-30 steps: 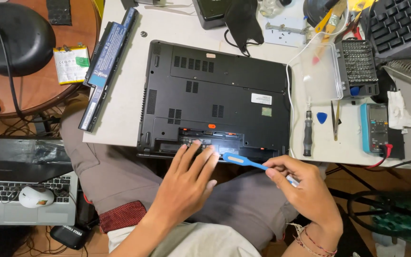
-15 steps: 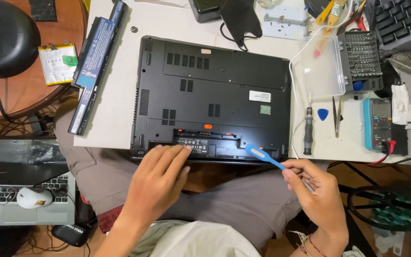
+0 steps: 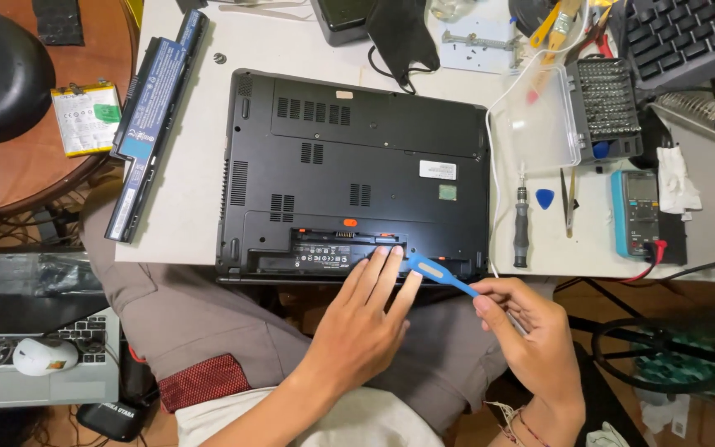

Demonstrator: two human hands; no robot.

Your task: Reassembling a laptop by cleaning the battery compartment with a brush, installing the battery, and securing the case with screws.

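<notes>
A black laptop [image 3: 357, 165] lies upside down on the white table [image 3: 184, 207], its battery bay near the front edge empty. My left hand [image 3: 362, 323] rests flat, fingertips touching the bay's rim. My right hand [image 3: 531, 343] pinches a thin blue pry tool [image 3: 440, 276] whose tip sits at the laptop's front right edge, beside my left fingertips. The removed long battery [image 3: 146, 124] lies left of the laptop.
Right of the laptop: a screwdriver [image 3: 521, 228], a blue pick [image 3: 544, 198], tweezers, a blue multimeter [image 3: 635, 213], a clear bit case [image 3: 573, 116]. A keyboard [image 3: 688, 33] at top right. A round wooden table [image 3: 59, 157] and a second laptop with a mouse [image 3: 43, 356] at left.
My left hand slid right along the laptop's front edge toward the blue tool. The right hand kept the tool at the edge. The camera view shifted slightly.
</notes>
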